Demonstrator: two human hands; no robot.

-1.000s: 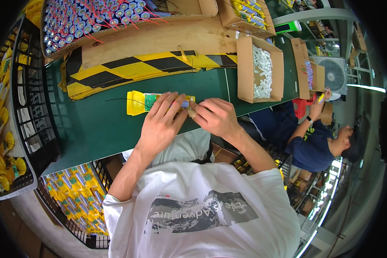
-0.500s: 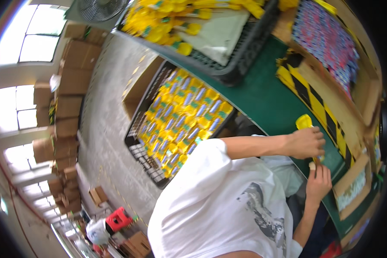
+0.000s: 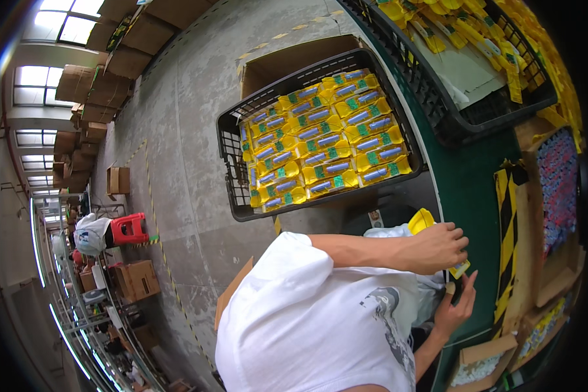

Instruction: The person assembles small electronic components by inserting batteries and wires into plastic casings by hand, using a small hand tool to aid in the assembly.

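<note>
My left hand is closed around a yellow plastic piece. Its rounded yellow end sticks out above the hand, and a narrower end with a pale patch shows below the fingers; the grip hides the middle. Just below that end is my right hand, thumb and fingers apart, with a pale covering on the thumb tip. Nothing shows held in it. Both hands are over the near edge of the green table.
A black crate of yellow pieces with blue-purple cylinders and green labels stands left of the table. Another black crate with yellow pieces is on the table. Beyond striped tape are boxes of small parts. A red stool stands farther off.
The view has swung, bringing the floor crate toward the middle. My hands have drawn back toward the table edge with the yellow piece. My right hand's fingers, together before, have spread.
</note>
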